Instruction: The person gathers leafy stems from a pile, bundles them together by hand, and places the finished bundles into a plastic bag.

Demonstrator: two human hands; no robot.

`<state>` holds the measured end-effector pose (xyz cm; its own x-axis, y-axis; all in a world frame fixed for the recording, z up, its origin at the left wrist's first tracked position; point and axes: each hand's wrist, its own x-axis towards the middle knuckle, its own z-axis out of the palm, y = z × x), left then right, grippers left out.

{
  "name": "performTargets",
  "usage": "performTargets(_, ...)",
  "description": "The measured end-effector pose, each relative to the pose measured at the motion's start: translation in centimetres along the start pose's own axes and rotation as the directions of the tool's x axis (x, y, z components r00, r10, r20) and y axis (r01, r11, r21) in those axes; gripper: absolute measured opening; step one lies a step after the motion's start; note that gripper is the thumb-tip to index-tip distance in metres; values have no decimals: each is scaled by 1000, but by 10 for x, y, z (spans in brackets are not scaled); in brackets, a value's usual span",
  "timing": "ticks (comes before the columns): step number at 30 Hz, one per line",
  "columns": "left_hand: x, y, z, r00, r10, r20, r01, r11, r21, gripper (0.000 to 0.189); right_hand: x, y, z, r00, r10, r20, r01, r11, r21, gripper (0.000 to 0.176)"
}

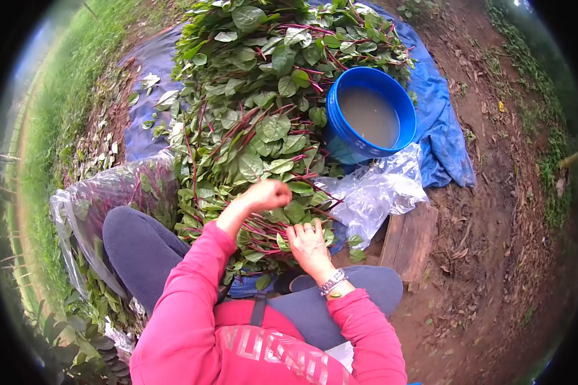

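Observation:
A large heap of leafy greens with purple-red stems, which look like Malabar spinach (273,128), lies in front of me. Over its near part, my left hand (268,195) is curled closed, slightly blurred; whatever its fingers hold, if anything, is hidden. Lower and to the right, my right hand (308,245) wears a ring and a wristwatch. Its fingers are closed over a bunch of Malabar spinach stems (260,231) close to my lap, with the thumb side toward the stems. The underside of that grip cannot be seen.
A blue bucket (333,119) of murky water stands right of the heap, on a blue tarp (440,122). Crumpled clear plastic (382,192) and a wooden board (410,240) lie nearer. At left, a clear plastic bag (119,186) holds more greens. Leaf-littered soil (488,256) borders the right.

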<state>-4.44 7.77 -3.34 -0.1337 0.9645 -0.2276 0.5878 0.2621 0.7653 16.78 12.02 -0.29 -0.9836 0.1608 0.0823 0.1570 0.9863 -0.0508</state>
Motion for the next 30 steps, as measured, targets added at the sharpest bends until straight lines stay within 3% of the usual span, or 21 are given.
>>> performTargets(1,12,0,2,971,-79,-224,101,991,88,25,0,0,0,1000,-25,18,25,999,24,18)
performTargets(2,24,6,0,888,-133,-440,217,965,148,26,0,0,-1,998,-48,38,46,998,49,17)
performTargets(4,48,2,-7,849,-269,-455,380,909,171,28,0,-2,-4,997,-70,27,69,996,57,15)
performTargets(5,59,-9,-4,862,-271,-429,410,871,272,28,1,-3,-4,996,-92,12,91,994,67,14)
performTargets(6,66,-14,-5,864,-266,-428,403,874,270,28,1,-3,-3,996,-89,15,88,994,61,14)
performTargets(8,78,-22,-9,935,-229,-271,340,795,502,20,1,-4,-1,997,-80,12,79,994,71,13)
performTargets(10,88,-27,-15,955,-217,-201,294,775,560,20,1,-2,-1,998,-61,-4,61,996,72,13)
performTargets(14,87,-18,-28,977,-139,-160,202,837,509,16,-1,-1,3,1000,-10,21,8,995,95,14)
performTargets(16,78,-15,-22,910,34,-414,142,911,388,17,0,-1,4,1000,-6,21,4,996,93,15)
performTargets(17,73,-13,-17,903,21,-428,85,971,225,17,1,-1,4,1000,5,20,-6,997,73,15)
performTargets(18,69,-14,-8,888,-104,-449,138,989,45,19,2,-1,3,1000,14,17,-15,999,50,16)
performTargets(20,59,-17,9,917,-195,-349,176,981,-83,24,4,0,1,1000,20,20,-21,999,46,18)
performTargets(22,36,5,22,940,-83,-332,137,980,145,36,4,-1,-2,997,37,71,-39,999,30,21)
performTargets(24,5,31,30,972,19,-235,-26,999,-29,47,4,0,-2,999,33,7,-33,999,12,22)
performTargets(26,-19,35,46,982,-186,-17,185,980,-68,58,4,1,-4,998,28,-58,-29,1000,-6,23)
performTargets(27,-31,34,53,990,-142,-18,137,976,-170,62,3,1,-5,996,26,-82,-26,1000,-10,24)
performTargets(30,-40,29,46,984,-163,66,174,958,-229,66,-2,-5,6,995,19,-99,-18,1000,15,25)
